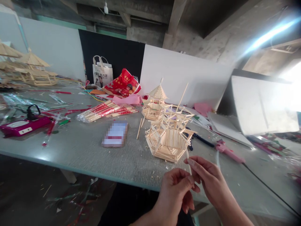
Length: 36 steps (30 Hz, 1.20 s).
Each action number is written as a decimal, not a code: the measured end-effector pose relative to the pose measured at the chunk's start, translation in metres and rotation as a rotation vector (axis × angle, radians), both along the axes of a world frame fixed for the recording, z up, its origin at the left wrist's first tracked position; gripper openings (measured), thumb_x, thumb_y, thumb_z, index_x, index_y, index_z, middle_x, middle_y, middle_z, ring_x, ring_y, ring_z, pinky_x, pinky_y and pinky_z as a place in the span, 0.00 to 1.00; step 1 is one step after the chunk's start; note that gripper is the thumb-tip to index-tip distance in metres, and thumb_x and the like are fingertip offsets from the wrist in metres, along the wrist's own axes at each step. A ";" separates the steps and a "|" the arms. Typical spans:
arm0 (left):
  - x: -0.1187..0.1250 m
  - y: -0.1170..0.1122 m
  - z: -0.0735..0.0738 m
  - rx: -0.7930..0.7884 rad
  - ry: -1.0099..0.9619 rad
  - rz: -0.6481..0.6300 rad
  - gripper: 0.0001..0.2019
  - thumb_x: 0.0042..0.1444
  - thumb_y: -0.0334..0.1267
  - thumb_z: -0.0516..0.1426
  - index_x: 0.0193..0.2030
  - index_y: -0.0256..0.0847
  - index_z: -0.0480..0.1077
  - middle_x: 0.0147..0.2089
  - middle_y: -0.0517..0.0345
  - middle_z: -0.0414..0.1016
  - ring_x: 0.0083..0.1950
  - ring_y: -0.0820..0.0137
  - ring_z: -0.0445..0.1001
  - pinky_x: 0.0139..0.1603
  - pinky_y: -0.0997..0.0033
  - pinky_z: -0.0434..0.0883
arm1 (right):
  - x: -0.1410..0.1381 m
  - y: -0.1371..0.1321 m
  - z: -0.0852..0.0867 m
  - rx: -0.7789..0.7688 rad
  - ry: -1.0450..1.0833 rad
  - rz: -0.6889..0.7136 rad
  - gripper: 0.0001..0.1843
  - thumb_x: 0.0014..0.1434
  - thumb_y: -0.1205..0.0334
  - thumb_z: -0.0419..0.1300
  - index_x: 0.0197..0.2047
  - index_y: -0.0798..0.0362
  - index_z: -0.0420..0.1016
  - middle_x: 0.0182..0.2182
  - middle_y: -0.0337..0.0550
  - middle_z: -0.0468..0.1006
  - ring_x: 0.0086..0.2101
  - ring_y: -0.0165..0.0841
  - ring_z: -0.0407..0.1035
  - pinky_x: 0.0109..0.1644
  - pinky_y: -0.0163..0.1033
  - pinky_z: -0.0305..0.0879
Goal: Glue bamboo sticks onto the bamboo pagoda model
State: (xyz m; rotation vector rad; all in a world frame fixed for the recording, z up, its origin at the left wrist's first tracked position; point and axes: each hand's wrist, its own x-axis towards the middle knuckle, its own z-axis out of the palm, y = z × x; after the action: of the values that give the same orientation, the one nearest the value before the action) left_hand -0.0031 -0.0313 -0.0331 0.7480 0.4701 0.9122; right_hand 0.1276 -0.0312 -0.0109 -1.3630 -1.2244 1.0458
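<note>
Just past the table's front edge, my left hand (175, 190) and my right hand (209, 174) come together on a thin wooden stick (187, 153). My right thumb and fingers pinch its middle, while my left fingers close at its lower end. Right beyond them stands a stick-built model pavilion (172, 141) with an open, unroofed frame, touched by neither hand as far as I can see. A smaller roofed pagoda model (154, 108) stands behind it. One long stick (182, 96) juts up at a slant from the frame.
A pink glue gun (228, 152) with its cord and a dark-handled tool (203, 139) lie to the right. Leftward are a phone (115, 133), bagged stick bundles (103, 111) and a magenta power strip (25, 125). Finished models (35, 69) stand far left.
</note>
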 end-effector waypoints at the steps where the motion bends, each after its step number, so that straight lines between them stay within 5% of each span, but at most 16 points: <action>1: -0.001 0.000 0.001 -0.003 0.000 0.000 0.12 0.50 0.42 0.60 0.29 0.34 0.66 0.24 0.56 0.74 0.12 0.84 0.61 0.10 0.83 0.51 | -0.001 0.000 0.002 -0.002 0.001 0.006 0.20 0.56 0.48 0.60 0.41 0.57 0.73 0.17 0.33 0.58 0.20 0.24 0.53 0.19 0.28 0.52; 15: -0.003 0.000 0.002 -0.011 -0.004 -0.012 0.11 0.52 0.41 0.59 0.29 0.35 0.64 0.25 0.58 0.74 0.12 0.85 0.60 0.11 0.84 0.50 | -0.006 0.011 0.013 -0.041 0.307 -0.017 0.16 0.51 0.52 0.65 0.30 0.58 0.73 0.17 0.33 0.59 0.18 0.20 0.53 0.19 0.26 0.49; 36: -0.004 -0.001 0.000 0.000 0.005 -0.002 0.08 0.53 0.38 0.58 0.31 0.35 0.65 0.25 0.58 0.73 0.13 0.85 0.59 0.11 0.83 0.49 | -0.007 0.018 0.015 -0.183 0.580 0.096 0.11 0.54 0.59 0.62 0.33 0.59 0.75 0.19 0.31 0.56 0.17 0.19 0.53 0.17 0.25 0.49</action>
State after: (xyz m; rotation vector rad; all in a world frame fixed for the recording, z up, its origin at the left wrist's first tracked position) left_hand -0.0072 -0.0324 -0.0333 0.7509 0.4732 0.9085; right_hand 0.1208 -0.0131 0.0036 -1.0279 -0.7780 1.5194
